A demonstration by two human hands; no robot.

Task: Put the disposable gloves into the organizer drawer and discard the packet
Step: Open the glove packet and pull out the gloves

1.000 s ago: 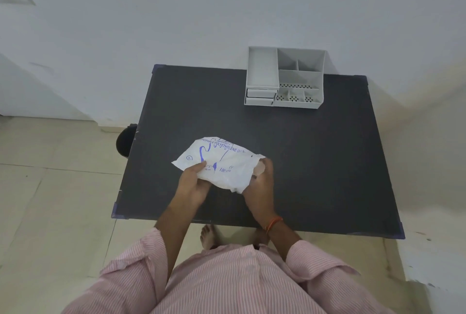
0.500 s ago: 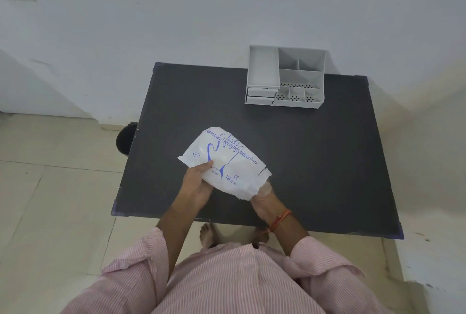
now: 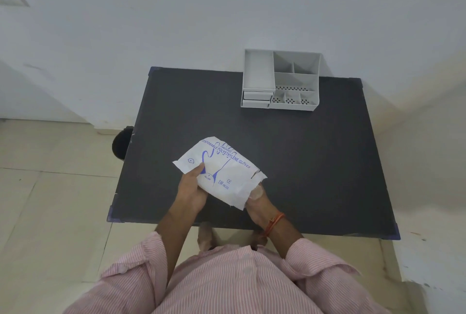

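Observation:
A white packet [image 3: 224, 170] printed in blue with "disposable polyethylene gloves" is held flat above the near part of the black table [image 3: 315, 162]. My left hand [image 3: 193, 190] grips its left end, thumb on top. My right hand [image 3: 258, 204] holds the torn right end from below, its fingers mostly hidden under the packet. A bit of clear glove film shows at that torn end. The grey organizer [image 3: 281, 80] stands at the table's far edge; its two small drawers [image 3: 257, 99] at the front left are closed.
A dark round bin [image 3: 122, 142] sits on the tiled floor by the table's left edge. A white wall stands right behind the organizer. My feet show below the table's near edge.
The packet has been turned and flattened, so its printed face now points up. My right hand slid from the packet's top edge to beneath its torn right end.

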